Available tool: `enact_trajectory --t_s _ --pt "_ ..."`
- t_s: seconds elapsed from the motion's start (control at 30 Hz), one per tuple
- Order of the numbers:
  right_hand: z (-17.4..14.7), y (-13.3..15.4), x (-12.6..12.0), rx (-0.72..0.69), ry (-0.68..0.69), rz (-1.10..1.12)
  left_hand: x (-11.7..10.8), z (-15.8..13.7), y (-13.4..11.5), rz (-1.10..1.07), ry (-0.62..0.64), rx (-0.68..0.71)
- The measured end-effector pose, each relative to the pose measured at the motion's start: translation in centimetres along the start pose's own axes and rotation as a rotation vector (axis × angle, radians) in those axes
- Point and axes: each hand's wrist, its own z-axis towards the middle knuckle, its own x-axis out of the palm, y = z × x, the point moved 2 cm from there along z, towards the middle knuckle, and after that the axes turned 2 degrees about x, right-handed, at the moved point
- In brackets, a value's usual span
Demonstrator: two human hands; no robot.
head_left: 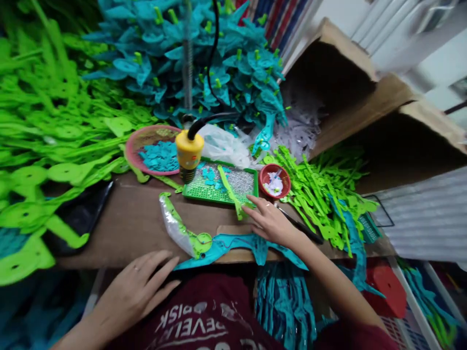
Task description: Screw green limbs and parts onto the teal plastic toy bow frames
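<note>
One head-worn view, forward and down, from close above the brown workbench (127, 221).

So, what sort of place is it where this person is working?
This is probably an assembly workshop: large heaps of green parts and blue parts, a green tray holding tiny metallic pieces, and a yellow corded tool suggest it.
</note>
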Motion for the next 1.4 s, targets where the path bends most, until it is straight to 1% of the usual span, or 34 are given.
enact_trajectory --t_s 0.03,0.1,0.17,0.23,0.3,0.37,0.43,0.5,0.6,0.7,0.83,0.93,1.1,1.17,1.27,1.33,1.4 --pt "1.6 0.4 0.0 -0.044 0.042 0.012 0.5 -0.2 -0.2 0.02 0.003 -0.032" --pt "3.8 0.6 -0.1 -0.066 0.08 0.054 1.3 -0.3 -0.4 0.032 0.015 -0.107" --pt "4.7 0.6 -0.8 -0.045 0.067 0.117 2.0 -0.1 -0.5 0.018 0.003 -0.182" --pt "4.5 1.2 -2.1 -0.031 0.025 0.204 2.3 0.2 -0.5 -0.014 -0.019 -0.223" --pt "4.1 2.9 -3.3 -0.045 -0.01 0.318 2.7 0.5 -0.5 -0.049 -0.017 -0.235" --pt "4.0 5.6 -3.6 -0.085 -0.035 0.444 3.1 0.5 -0.4 -0.088 -0.007 -0.221" --pt "4.4 8.3 -2.7 -0.149 -0.055 0.558 3.5 0.3 -0.5 -0.124 -0.034 -0.18" --pt "5.4 10.2 -0.9 -0.177 -0.055 0.617 3.8 0.2 -0.6 -0.155 -0.085 -0.117" --pt "7.1 11.0 1.7 -0.128 -0.014 0.595 3.9 0.2 -0.8 -0.197 -0.129 -0.068" --pt "7.9 10.6 2.8 -0.115 0.024 0.585 3.6 0.5 -0.8 -0.224 -0.161 -0.115" --pt "8.1 10.2 2.5 -0.142 0.062 0.559 3.2 0.9 -0.5 -0.229 -0.168 -0.188" --pt "8.2 10.3 2.0 -0.149 0.106 0.493 3.1 1.0 -0.4 -0.213 -0.161 -0.169" --pt "8.4 10.7 1.4 -0.183 0.209 0.421 3.3 0.8 -0.8 -0.214 -0.195 -0.115" --pt "8.2 10.9 1.4 -0.199 0.207 0.393 3.5 0.6 -1.0 -0.212 -0.201 -0.12" --pt "7.8 11.2 1.8 -0.222 0.18 0.289 3.8 0.4 -1.1 -0.193 -0.201 -0.113" --pt "7.4 11.3 2.0 -0.243 0.177 0.232 4.0 0.6 -1.0 -0.155 -0.179 -0.099" --pt "7.4 11.0 1.9 -0.28 0.191 0.24 4.1 1.0 -0.9 -0.081 -0.153 -0.109"
